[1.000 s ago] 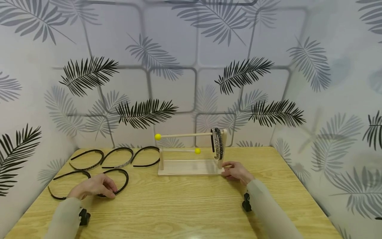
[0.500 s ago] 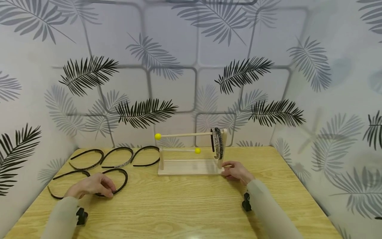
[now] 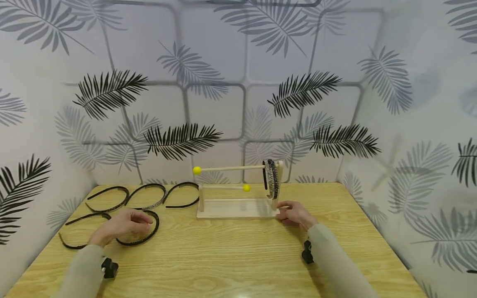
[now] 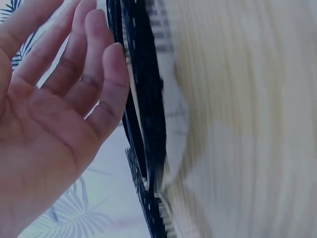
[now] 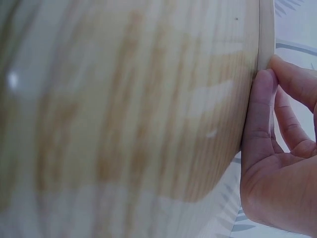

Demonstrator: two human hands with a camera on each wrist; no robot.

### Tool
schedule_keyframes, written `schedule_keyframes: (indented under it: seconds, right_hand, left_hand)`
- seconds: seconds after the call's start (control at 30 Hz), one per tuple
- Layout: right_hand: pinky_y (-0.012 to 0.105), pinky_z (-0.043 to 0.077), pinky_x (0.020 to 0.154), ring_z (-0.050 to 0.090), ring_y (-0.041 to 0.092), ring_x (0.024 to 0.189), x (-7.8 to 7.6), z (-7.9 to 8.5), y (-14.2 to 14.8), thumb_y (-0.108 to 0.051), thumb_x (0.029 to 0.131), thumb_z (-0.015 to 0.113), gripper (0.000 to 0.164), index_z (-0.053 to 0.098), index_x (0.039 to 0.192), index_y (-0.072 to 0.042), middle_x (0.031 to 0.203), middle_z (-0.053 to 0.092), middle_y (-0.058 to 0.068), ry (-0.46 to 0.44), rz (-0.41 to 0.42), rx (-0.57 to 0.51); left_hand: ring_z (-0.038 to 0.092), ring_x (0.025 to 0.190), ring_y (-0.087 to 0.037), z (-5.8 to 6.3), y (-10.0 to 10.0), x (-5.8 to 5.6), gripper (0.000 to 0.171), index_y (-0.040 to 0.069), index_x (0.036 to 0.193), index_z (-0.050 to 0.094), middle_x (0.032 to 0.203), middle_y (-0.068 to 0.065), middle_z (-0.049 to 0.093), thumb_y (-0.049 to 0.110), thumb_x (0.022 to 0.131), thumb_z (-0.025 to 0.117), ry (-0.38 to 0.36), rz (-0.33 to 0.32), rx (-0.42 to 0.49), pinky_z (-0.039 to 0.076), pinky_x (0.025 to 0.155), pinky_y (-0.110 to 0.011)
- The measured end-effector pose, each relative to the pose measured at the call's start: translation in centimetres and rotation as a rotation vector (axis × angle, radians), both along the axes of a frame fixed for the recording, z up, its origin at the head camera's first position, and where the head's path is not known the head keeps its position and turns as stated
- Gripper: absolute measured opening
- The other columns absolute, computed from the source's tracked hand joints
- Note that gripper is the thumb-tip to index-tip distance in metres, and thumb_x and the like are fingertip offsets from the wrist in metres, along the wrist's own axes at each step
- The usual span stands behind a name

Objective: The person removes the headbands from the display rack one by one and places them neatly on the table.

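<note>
Hovering above the near part of the table (image 3: 238, 256), at about 8 o'clock in the head view, the left hand (image 3: 121, 225) has its fingers loosely spread and holds nothing. The nearest thing to it is a black headband (image 3: 157, 225), which lies flat on the table partly under this hand; its visible curve is at 3 o'clock from the palm. The long axis of this headband runs roughly from 9 to 3 o'clock, with the round crown toward 3, and its ends are hidden by the hand. Whether the fingers touch it, I cannot tell. The left hand is clearly nearer to it than the right hand (image 3: 296, 213).

The right hand pinches the near right corner of the wooden stand (image 3: 234, 209) between thumb and finger. From the left hand, this stand lies between 2 and 3 o'clock, well apart. Its upper rod (image 3: 232, 168) points its yellow ball (image 3: 197, 170) toward 9 o'clock, thus to the side of the loose headband. Some hung headbands (image 3: 274, 179) are at the other end of this rod.
</note>
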State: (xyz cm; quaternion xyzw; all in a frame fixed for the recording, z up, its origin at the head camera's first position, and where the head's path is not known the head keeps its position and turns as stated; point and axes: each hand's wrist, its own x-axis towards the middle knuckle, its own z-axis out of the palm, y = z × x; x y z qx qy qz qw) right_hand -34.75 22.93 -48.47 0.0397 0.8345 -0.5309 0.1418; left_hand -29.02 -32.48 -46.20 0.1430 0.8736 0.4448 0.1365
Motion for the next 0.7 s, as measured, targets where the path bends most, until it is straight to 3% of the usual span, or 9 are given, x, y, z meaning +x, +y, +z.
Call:
schedule_keyframes:
  seconds: [0.3,0.5,0.7]
  right_hand:
    - [0.03,0.058,0.076,0.065,0.017,0.093,0.0,0.0,0.0,-0.006,0.091,0.068,0.042,0.056,0.131,-0.002,0.127,0.055,0.021,0.008,0.001,-0.024]
    - [0.029,0.058,0.076,0.065,0.017,0.092,-0.1,0.0,0.1,-0.006,0.091,0.067,0.042,0.056,0.132,-0.002,0.128,0.055,0.021,0.001,0.011,-0.03]
    - [0.03,0.058,0.076,0.065,0.017,0.092,-0.1,0.0,0.1,-0.006,0.091,0.068,0.043,0.056,0.131,-0.002,0.128,0.055,0.022,0.01,0.006,-0.036]
  left_hand:
    - [0.068,0.094,-0.02,-0.2,1.5,-0.6,0.05,-0.011,0.13,0.054,0.117,-0.022,0.066,0.025,0.096,0.064,-0.013,0.037,0.199,0.057,0.082,-0.038]
    - [0.068,0.095,-0.018,-0.4,3.6,-1.0,0.053,-0.012,0.132,0.052,0.113,-0.019,0.068,0.027,0.098,0.062,-0.027,0.049,0.289,0.057,0.085,-0.037]
    - [0.067,0.092,-0.014,0.0,5.7,-1.3,0.048,-0.01,0.13,0.053,0.103,-0.006,0.068,0.026,0.098,0.061,-0.041,0.055,0.35,0.056,0.086,-0.039]
